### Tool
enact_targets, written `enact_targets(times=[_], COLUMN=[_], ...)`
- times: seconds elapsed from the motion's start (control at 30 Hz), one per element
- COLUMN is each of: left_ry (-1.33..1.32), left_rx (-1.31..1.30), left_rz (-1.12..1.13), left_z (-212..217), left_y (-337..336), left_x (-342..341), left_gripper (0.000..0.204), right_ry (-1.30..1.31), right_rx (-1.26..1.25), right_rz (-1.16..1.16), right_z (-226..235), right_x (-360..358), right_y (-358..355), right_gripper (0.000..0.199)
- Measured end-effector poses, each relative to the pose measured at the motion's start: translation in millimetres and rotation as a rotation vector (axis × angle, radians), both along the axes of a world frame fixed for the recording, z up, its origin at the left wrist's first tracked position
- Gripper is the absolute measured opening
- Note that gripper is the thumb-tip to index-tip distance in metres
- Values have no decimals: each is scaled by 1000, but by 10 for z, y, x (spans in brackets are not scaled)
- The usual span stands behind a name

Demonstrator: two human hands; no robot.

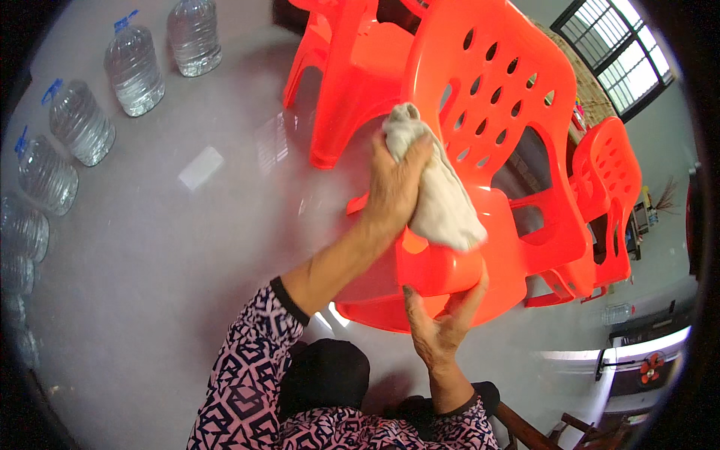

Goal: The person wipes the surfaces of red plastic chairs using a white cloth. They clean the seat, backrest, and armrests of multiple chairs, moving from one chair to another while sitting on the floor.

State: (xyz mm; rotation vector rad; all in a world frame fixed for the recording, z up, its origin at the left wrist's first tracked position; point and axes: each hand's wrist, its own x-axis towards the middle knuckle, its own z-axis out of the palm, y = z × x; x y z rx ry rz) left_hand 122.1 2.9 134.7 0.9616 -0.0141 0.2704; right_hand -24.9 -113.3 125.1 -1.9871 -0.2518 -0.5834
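Note:
An orange-red plastic armchair, its backrest pierced with drop-shaped holes, stands in front of me. My left hand is closed around a bunched, off-white cloth. The cloth hangs down over the chair's near armrest, its lower end against the top of the front curve. Lower down, my right hand grips the front end of that armrest, thumb on one side and fingers on the other. Part of the seat is hidden behind the armrest and cloth.
Another orange-red chair stands behind at the far left of this one, and more stand to the right. Large clear water bottles with blue handles line the floor at left. Dark wooden furniture is at the lower right.

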Motion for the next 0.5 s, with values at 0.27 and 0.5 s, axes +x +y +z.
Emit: enact_targets(times=[0.27, 0.5], left_ry=[97, -150], left_rx=[-124, 749], left_rz=[-128, 353], left_z=[-366, -1382], left_y=[-8, -644], left_x=[-922, -383], left_gripper=[40, 68], right_ry=[-19, 0], right_rx=[-61, -106], right_rz=[68, -16], right_z=[80, 89], right_x=[-100, -158], right_y=[-102, -35], right_gripper=[81, 88])
